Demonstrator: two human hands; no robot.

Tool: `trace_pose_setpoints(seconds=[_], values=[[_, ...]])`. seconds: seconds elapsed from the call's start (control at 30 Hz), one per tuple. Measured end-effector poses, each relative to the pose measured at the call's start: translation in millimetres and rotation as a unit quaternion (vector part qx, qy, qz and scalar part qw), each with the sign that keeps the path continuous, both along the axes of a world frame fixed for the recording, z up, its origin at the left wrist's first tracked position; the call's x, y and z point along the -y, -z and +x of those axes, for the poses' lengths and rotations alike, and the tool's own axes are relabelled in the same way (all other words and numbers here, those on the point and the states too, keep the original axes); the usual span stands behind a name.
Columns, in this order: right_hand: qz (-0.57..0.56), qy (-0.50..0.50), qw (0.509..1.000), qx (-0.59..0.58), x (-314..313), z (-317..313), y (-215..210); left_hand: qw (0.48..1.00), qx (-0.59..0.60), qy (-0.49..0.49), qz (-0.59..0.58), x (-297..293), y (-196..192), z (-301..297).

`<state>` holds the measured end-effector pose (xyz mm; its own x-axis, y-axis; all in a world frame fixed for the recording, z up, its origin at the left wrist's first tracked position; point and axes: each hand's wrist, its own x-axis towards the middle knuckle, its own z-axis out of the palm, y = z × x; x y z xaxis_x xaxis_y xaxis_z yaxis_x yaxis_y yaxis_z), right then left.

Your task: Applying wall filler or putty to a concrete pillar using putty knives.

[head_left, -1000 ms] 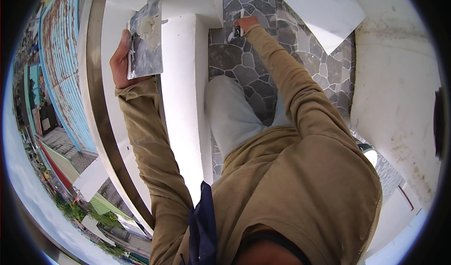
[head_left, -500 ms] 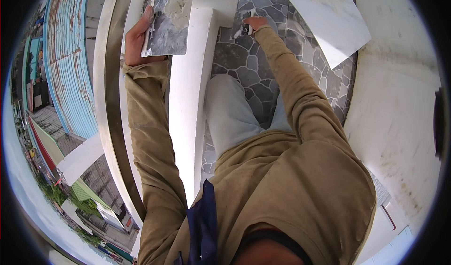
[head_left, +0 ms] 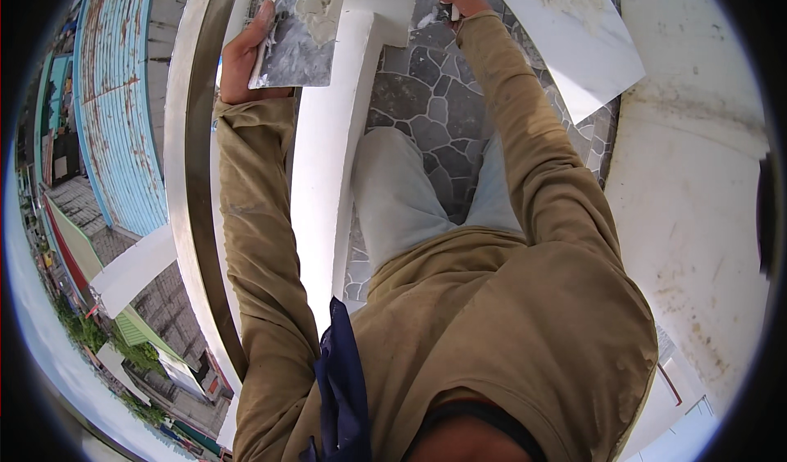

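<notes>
My left hand (head_left: 247, 56) grips a flat grey plastering board (head_left: 297, 62) by its left edge, thumb on top. A lump of off-white paste (head_left: 318, 13) lies on the board, with smears around it. At the upper middle, my right hand (head_left: 470, 4) is closed around a putty knife (head_left: 456, 0) with a pale, narrow handle part showing. Its blade, smeared with white paste, points left, away from my fingers. The blade is over the grey stone-patterned floor, close to the white ledge; whether it touches anything I cannot tell.
A white ledge (head_left: 320, 183) runs between my left arm and legs, beside a metal-topped railing (head_left: 195, 134). To the right, a white marbled panel (head_left: 592, 60) bears a paste patch, near a stained white wall (head_left: 689, 183). Rusty blue roofing (head_left: 119, 109) lies outside, lower down.
My right hand with the putty knife has moved farther away and slightly right. My left hand and the board have shifted only a little, upward and to the right.
</notes>
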<state>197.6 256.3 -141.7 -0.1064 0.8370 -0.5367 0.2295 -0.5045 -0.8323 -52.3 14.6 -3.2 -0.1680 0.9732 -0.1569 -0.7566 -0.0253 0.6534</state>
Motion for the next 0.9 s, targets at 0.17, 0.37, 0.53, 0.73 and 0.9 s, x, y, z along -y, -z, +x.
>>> trace_pose_setpoints(seconds=[0.17, 0.37, 0.53, 0.73, 0.9], values=[[0.012, -0.044, 0.999, -0.029, 1, 15, -7, 1.000, 0.009, 0.001, 0.000, 5, 4, -6], [-0.059, -0.017, 0.998, 0.010, 33, 25, 30, 0.997, 0.048, 0.041, 0.033, -2, 2, -4], [-0.032, -0.020, 0.999, 0.003, 52, 12, 23, 1.000, 0.009, -0.005, 0.003, 1, -1, 1], [-0.048, -0.027, 0.998, -0.026, 56, 3, 2, 0.999, 0.027, 0.031, 0.017, -1, 7, -3], [-0.034, -0.007, 0.998, -0.043, 43, -4, -15, 0.999, 0.010, 0.042, 0.012, 1, 4, -3]])
